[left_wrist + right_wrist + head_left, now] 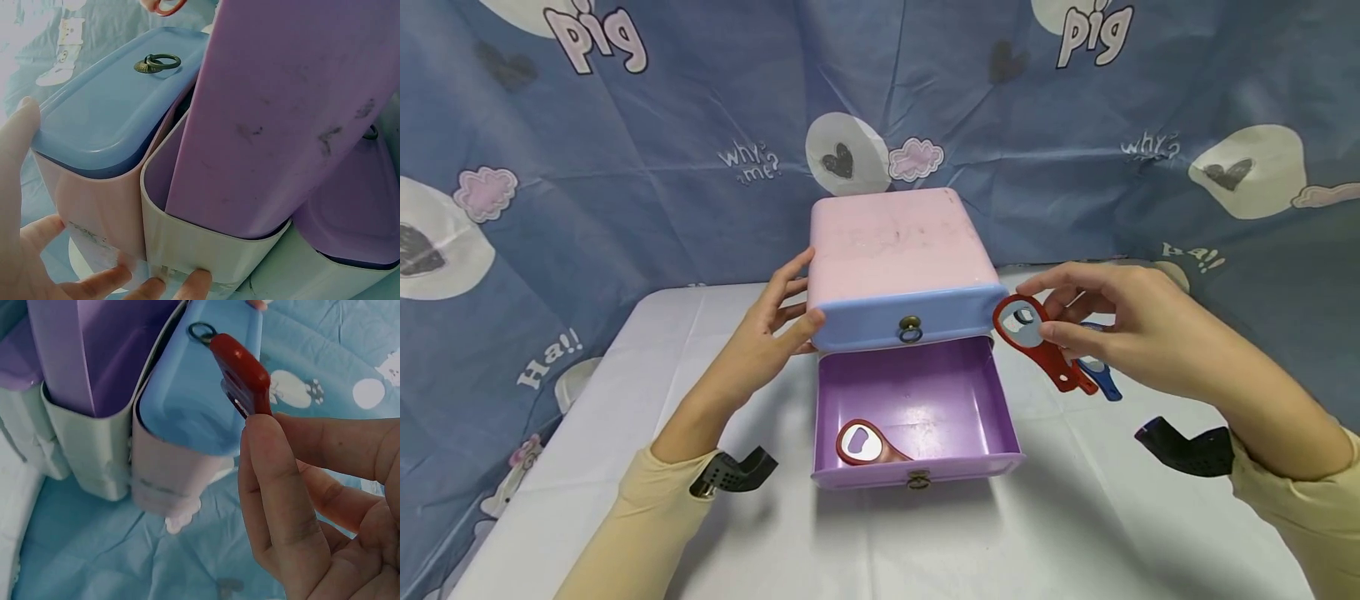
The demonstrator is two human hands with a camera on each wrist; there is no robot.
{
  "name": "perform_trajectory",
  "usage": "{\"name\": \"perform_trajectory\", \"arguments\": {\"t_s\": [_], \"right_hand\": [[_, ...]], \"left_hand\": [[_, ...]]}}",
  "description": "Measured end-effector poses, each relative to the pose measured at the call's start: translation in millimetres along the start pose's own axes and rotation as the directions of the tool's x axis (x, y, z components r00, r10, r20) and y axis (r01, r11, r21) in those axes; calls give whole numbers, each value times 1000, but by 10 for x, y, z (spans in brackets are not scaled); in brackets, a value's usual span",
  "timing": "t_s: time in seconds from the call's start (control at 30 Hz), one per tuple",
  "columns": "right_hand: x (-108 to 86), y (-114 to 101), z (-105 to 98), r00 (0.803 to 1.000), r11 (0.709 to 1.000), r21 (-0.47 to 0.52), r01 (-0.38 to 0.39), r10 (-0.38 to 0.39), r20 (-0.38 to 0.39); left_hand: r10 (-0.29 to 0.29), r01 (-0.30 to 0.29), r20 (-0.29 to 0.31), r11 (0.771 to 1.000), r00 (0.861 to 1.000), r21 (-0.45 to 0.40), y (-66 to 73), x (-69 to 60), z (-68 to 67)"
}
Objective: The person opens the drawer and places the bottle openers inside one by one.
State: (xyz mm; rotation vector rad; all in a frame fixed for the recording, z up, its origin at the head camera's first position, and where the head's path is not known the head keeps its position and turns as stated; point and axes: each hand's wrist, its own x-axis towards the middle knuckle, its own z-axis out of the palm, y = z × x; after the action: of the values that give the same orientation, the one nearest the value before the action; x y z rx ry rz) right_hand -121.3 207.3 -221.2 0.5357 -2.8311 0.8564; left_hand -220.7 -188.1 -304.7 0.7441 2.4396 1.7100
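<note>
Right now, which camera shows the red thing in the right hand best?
The head view: the red thing shows its round end. The right wrist view is closer but nearly edge-on; the left wrist view catches only a curved bit.

cabinet [895,242] on table [1075,542], cloth [700,100] behind; opener [847,442] in lower drawer [910,375], front left; left hand [760,342] on cabinet's left; second opener [1030,340] in right hand [1127,329], right of cabinet.
</note>
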Motion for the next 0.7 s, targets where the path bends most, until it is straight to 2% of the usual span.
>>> {"name": "perform_trajectory", "arguments": {"t_s": [0.23, 0.7], "right_hand": [[102, -126, 109, 994, 995, 17, 103, -104, 21], [254, -331, 322, 983, 986, 71, 152, -159, 95]], "left_hand": [[-6, 6, 0, 1000, 1000, -2, -8, -13, -11], [-3, 3, 0, 1000, 1000, -14, -2, -5, -11]]}}
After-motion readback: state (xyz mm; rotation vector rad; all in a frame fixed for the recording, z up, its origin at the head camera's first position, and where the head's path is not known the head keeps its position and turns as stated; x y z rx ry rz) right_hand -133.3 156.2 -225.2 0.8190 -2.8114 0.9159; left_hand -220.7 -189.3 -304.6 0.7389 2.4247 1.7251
